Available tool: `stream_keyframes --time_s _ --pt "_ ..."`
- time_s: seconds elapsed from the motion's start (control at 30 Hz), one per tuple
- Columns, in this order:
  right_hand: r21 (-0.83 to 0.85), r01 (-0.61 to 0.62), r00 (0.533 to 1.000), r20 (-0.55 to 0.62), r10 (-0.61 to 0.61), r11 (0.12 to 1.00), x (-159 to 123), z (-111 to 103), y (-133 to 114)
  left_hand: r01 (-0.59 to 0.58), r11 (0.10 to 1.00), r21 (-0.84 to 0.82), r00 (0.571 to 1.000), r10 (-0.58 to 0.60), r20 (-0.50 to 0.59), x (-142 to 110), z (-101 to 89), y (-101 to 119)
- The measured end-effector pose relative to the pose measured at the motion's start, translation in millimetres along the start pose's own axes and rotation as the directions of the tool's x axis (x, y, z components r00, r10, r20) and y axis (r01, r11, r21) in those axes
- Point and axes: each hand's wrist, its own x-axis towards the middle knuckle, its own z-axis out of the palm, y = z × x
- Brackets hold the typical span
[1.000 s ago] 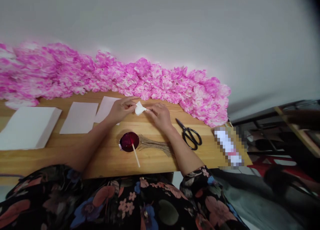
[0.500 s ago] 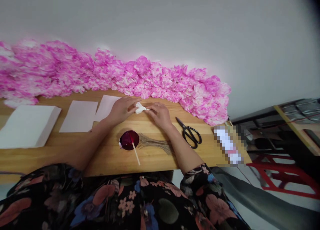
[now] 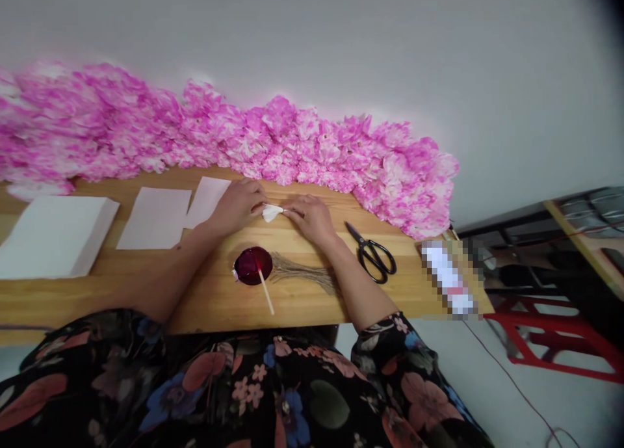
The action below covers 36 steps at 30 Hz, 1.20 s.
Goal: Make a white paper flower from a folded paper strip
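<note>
My left hand (image 3: 238, 204) and my right hand (image 3: 309, 215) meet over the wooden table (image 3: 214, 298), both pinched on a small folded white paper piece (image 3: 272, 212) held between them. Just in front of the hands sits a round dark-red dish (image 3: 252, 266) with a pale stick (image 3: 266, 295) resting in it. A bundle of thin brown twine strands (image 3: 299, 276) lies beside the dish, under my right forearm.
A long heap of pink paper flowers (image 3: 234, 139) runs along the table's back edge against the wall. White paper sheets (image 3: 155, 218) and a thicker stack (image 3: 51, 235) lie at the left. Black scissors (image 3: 373, 256) lie at the right, with a red stool (image 3: 550, 344) beyond.
The white paper piece has been squeezed narrower between my fingers. Both hands stay together at the same spot; the view has shifted slightly.
</note>
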Motion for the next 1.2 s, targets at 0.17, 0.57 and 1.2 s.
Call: stream_keyframes --time_s 0.17,0.57,1.2 --pt "-0.014 -0.037 0.999 -0.019 0.037 0.999 0 0 1 0.098 0.995 -0.008 0.991 -0.099 -0.089 -1 -4.5 2" --pt "-0.020 -0.024 0.999 -0.039 0.024 1.000 -1 0 -3 0.042 0.999 -0.005 0.999 -0.042 0.013 1 3.7 12" --pt "0.008 -0.044 0.999 -0.010 0.044 0.999 0 -1 -2 0.024 1.000 -0.011 0.998 -0.024 0.052 2 0.9 20"
